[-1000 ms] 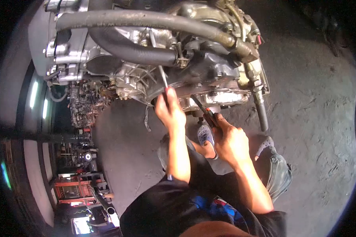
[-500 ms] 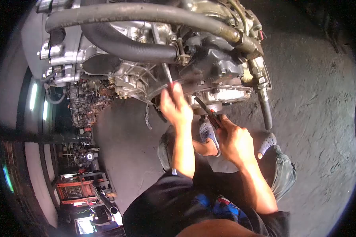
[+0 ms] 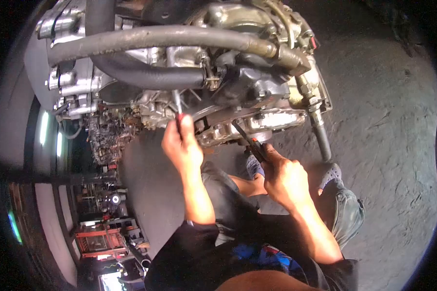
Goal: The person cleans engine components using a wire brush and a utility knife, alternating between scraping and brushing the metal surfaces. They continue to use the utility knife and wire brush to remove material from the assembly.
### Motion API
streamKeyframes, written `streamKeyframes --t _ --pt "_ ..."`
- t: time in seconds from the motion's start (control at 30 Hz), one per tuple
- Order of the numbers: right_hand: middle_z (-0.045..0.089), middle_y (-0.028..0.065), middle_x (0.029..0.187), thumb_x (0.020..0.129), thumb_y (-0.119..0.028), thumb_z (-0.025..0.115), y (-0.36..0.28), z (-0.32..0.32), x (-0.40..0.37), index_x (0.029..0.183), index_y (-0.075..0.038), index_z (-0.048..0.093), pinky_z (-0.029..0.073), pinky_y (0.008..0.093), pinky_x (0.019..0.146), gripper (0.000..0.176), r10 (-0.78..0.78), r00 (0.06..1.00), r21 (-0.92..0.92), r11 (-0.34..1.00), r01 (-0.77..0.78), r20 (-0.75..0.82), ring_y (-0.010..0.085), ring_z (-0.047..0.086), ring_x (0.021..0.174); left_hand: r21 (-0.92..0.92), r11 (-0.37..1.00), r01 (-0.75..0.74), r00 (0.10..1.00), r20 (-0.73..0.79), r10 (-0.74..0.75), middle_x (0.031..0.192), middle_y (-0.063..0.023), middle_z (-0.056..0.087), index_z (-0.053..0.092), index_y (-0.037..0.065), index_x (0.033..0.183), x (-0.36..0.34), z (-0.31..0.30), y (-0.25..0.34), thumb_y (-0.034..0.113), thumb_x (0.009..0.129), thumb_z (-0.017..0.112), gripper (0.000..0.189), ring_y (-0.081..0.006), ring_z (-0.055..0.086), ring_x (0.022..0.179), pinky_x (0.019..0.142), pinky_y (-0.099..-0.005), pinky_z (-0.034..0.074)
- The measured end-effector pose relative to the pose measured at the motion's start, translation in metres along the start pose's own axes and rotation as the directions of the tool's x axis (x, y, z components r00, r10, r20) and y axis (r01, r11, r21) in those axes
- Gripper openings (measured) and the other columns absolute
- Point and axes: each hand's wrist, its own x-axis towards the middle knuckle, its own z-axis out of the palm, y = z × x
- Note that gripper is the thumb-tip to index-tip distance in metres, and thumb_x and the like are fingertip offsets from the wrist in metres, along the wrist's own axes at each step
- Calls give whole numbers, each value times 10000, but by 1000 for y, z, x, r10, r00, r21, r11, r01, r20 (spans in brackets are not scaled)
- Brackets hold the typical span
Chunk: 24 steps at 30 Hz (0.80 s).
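My left hand (image 3: 182,148) is wrapped round the red handle of a screwdriver (image 3: 178,103). Its metal shaft points up and passes behind a thick black hose (image 3: 155,77) on the engine (image 3: 223,102); the tip is hidden. My right hand (image 3: 286,179) grips a dark tool with a red part (image 3: 255,145), perhaps a knife or scraper. The tool's narrow dark end reaches up-left to the bright metal flange (image 3: 277,120) at the engine's lower edge.
A long grey hose (image 3: 179,36) arches over the engine, and another hose end (image 3: 321,140) hangs at its right. My shoe (image 3: 331,175) is on the grey floor (image 3: 383,145). Further engine parts (image 3: 109,136) and a red-orange frame (image 3: 99,241) stand at the left.
My left hand and the screwdriver have moved left. My right hand has shifted slightly left. The engine's hoses appear lower and further left in view.
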Motion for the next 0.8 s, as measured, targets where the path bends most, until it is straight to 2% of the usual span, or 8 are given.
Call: streamKeyframes --t 0.07,0.2,0.33,0.37,0.5,0.63,0.77,0.8 --pt "648 239 860 825 -131 614 4 4 -1 1230 -97 586 520 434 722 407 -25 1000 54 998 24 8 379 652 814 -32 995 -94 995 13 95 595 25 444 532 19 736 0 1 7 331 923 602 371 -77 377 594 522 -264 333" --pt "645 242 868 825 -135 617 4 5 -4 1226 -67 580 520 431 711 409 -43 999 54 998 44 -7 373 654 820 40 997 64 996 60 -66 590 32 425 536 23 732 -12 -38 0 361 918 601 391 -83 373 581 518 -258 321" --pt "644 245 866 829 -137 609 5 7 -4 1230 -59 574 522 427 699 410 -71 998 23 997 71 -2 373 652 823 189 968 -165 975 180 131 571 -44 452 543 6 733 24 -35 26 366 918 578 407 -138 395 538 514 -312 343" --pt "644 246 864 831 -138 606 5 9 -6 1231 -59 573 523 427 696 409 -79 997 30 996 78 3 374 652 824 201 974 -103 976 209 60 577 -107 475 545 -5 735 29 -35 37 361 919 559 410 -201 426 526 528 -352 359" --pt "643 242 833 827 -136 599 -2 -2 -7 1224 -72 579 522 443 701 403 -55 998 62 996 56 -26 380 650 808 325 935 -142 976 204 77 584 -60 464 597 -13 801 11 -58 30 353 908 580 382 -147 438 567 559 -310 374" --pt "641 242 829 829 -144 598 1 6 -6 1231 -81 578 521 452 697 407 -86 996 -1 996 86 -10 381 652 787 272 952 -143 968 240 77 607 -1 476 617 -14 815 24 -51 45 316 898 617 340 -84 416 593 547 -269 360" --pt "642 243 843 832 -135 598 1 8 -8 1236 -88 575 518 450 698 407 -78 997 44 996 79 -26 378 652 792 -8 999 -34 989 143 35 609 -1 485 610 -7 794 30 -30 38 298 909 613 326 -80 405 578 520 -265 335" --pt "643 242 847 833 -135 600 0 7 -8 1236 -88 575 518 448 701 407 -65 998 53 996 66 -25 377 652 800 70 996 -54 993 111 46 614 -5 491 592 5 783 22 -26 23 282 915 603 307 -86 415 577 524 -268 343"
